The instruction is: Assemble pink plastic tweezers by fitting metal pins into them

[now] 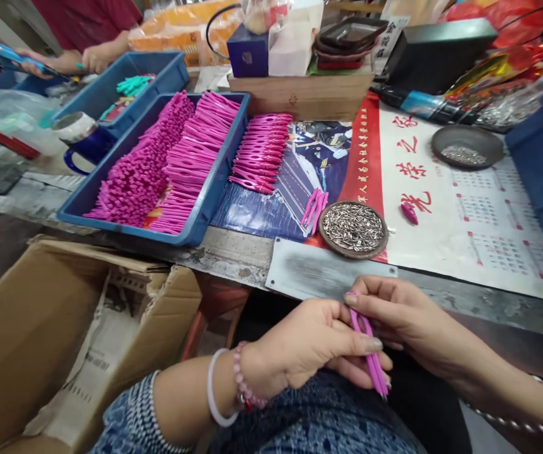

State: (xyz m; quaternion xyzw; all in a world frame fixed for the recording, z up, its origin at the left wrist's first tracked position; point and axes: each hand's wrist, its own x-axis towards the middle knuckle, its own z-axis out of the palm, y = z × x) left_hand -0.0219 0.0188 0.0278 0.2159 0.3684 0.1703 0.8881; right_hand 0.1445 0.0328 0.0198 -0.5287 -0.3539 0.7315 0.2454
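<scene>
Over my lap, both hands meet on a pair of pink plastic tweezers, tips pointing down. My left hand is closed round them, thumb pressed along the side. My right hand pinches their upper end with its fingertips. Just beyond, on the table edge, stands a round dish of small metal pins. A few loose pink tweezers lie beside it, and a small pink piece lies to its right.
A blue tray holds several rows of pink parts, with a stack of pink tweezers beside it. An open cardboard box stands at the lower left. Another person's hands work at the far left. A second dish sits far right.
</scene>
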